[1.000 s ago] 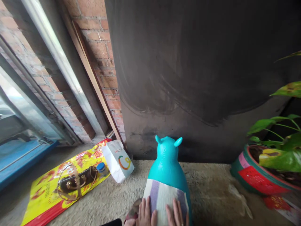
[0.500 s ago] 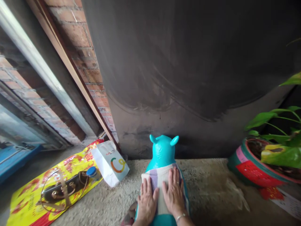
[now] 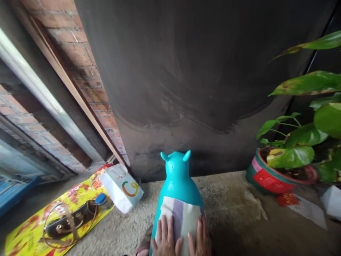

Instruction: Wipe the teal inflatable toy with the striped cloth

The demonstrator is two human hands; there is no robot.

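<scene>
A turquoise inflatable animal toy [image 3: 178, 181] with two small ears stands in front of me at the bottom middle. Over its back lies a white and purple striped cloth [image 3: 183, 209]. My left hand [image 3: 166, 238] rests flat on the cloth's left part, fingers stretched out. On the right part of the cloth my right hand [image 3: 198, 240] lies with its fingers extended. Both wrists fall below the bottom edge of the view.
Left on the concrete floor are a yellow printed bag [image 3: 23, 234], a dark handbag [image 3: 66, 220], a blue-lidded jar [image 3: 102, 201] and a white paper bag [image 3: 119, 188]. A dark panel [image 3: 186, 71] rises ahead. At right stands a potted plant [image 3: 274, 181].
Both hands and the cloth have slid back toward me along the toy, baring more of its turquoise neck and shoulders. The view has turned slightly right, showing more of the plant.
</scene>
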